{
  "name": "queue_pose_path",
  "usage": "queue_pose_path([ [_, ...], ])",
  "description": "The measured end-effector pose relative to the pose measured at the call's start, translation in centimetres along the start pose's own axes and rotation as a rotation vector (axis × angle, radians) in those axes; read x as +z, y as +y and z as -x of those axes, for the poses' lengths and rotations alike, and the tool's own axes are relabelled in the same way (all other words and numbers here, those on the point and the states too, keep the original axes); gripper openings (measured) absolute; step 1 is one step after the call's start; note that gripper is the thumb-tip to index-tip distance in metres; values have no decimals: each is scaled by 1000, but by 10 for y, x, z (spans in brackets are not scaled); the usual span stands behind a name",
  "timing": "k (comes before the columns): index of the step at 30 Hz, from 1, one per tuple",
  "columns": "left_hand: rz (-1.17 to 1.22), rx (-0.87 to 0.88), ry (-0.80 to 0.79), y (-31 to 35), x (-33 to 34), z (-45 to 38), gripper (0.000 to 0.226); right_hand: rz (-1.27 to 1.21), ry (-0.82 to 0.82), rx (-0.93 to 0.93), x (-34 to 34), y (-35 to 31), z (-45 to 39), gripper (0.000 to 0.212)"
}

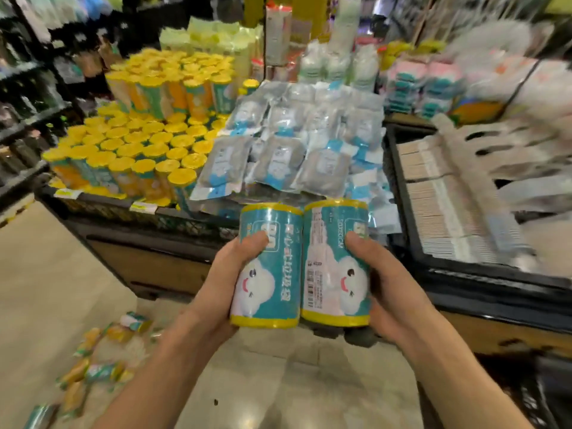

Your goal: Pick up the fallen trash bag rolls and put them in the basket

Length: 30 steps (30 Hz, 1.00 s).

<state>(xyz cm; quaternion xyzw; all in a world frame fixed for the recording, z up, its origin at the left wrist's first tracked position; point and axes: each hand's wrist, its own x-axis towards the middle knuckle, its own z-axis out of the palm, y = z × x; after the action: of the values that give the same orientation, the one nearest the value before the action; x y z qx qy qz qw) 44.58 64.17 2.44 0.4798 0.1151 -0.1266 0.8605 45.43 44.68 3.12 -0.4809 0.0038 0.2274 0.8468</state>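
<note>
Two teal trash bag rolls with yellow ends and a white cloud face stand upright side by side in front of me. My left hand (230, 274) grips the left roll (272, 261). My right hand (383, 280) grips the right roll (332, 258). Both rolls are held above the floor, just in front of the black wire basket (123, 209), which is packed with upright yellow-topped rolls (130, 147). Several fallen rolls (93, 360) lie scattered on the tiled floor at the lower left.
Flat grey-and-blue packets (294, 150) fill the middle of the display. A black bin (411, 246) on the right holds stacked wooden sticks and white packets. Dark shelving (28, 97) runs along the left. Beige floor tiles (46, 267) lie below.
</note>
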Motion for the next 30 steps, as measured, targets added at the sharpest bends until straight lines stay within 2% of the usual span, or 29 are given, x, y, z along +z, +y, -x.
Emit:
queue_pose_path([
  [3, -57, -65, -119, -36, 77, -10, 40, -2, 141, -90, -59, -29, 51, 66],
  [5, -88, -118, -191, -63, 128, -14, 37, 14, 264, -149, -98, -47, 89, 69],
  [10, -199, -273, -346, -130, 241, -23, 45, 22, 595, -265, -183, -79, 180, 65],
  [13, -292, -313, -511, -167, 297, -26, 25, 14, 743, -353, -221, -89, 229, 71],
  [14, -332, -306, -559, -178, 315, -26, 25, -7, 794, -379, -232, -91, 243, 68],
  [17, -436, -264, -710, -210, 366, -26, 43, -68, 896, -467, -262, -90, 279, 69],
  [23, -491, -395, -913, -268, 444, -45, 49, -80, 1149, -526, -311, -103, 326, 62],
  [26, -509, -476, -977, -292, 481, -58, 52, -103, 1254, -542, -334, -113, 340, 66],
  [30, -544, -513, -1101, -316, 532, -72, 46, -186, 1367, -582, -359, -131, 359, 62],
])
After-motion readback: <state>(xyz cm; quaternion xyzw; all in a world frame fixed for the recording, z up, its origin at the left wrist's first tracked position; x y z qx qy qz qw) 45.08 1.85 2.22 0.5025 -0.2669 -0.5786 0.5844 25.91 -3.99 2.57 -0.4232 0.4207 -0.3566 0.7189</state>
